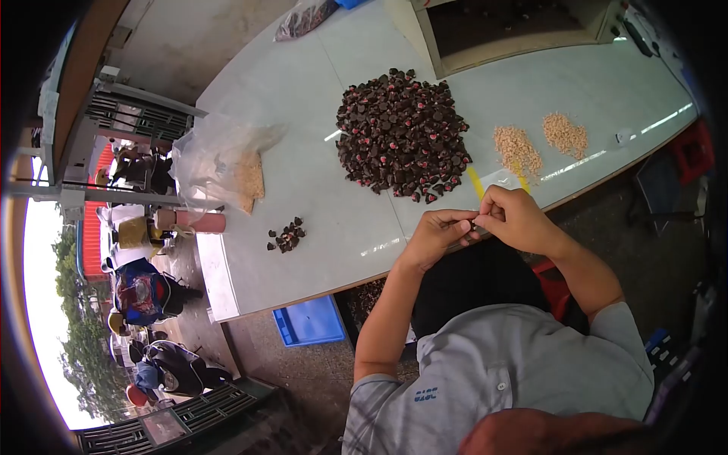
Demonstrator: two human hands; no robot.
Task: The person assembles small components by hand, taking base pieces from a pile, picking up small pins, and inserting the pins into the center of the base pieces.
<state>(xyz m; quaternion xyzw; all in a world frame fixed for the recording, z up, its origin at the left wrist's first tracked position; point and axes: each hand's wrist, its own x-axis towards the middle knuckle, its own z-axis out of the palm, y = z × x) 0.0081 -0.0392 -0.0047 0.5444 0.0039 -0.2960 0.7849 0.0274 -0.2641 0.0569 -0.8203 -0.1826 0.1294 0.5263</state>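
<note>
Near the table's front edge my left hand (442, 238) and my right hand (516, 218) meet, fingers pinched around a small dark piece (474, 224), mostly hidden by the fingertips. Just beyond them lies a large heap of small dark pieces (402, 136) with pink-red spots. Two piles of small beige pieces rest to the right, a nearer one (517, 152) and a farther one (565, 135). A little group of dark pieces (286, 236) sits apart on the left side of the table.
On the pale table (318, 265), a clear plastic bag (220, 163) with beige material lies left. Another bag (305, 19) is at the far edge, and an open box (516, 38) stands at the back. A blue tray (309, 321) is below the front edge.
</note>
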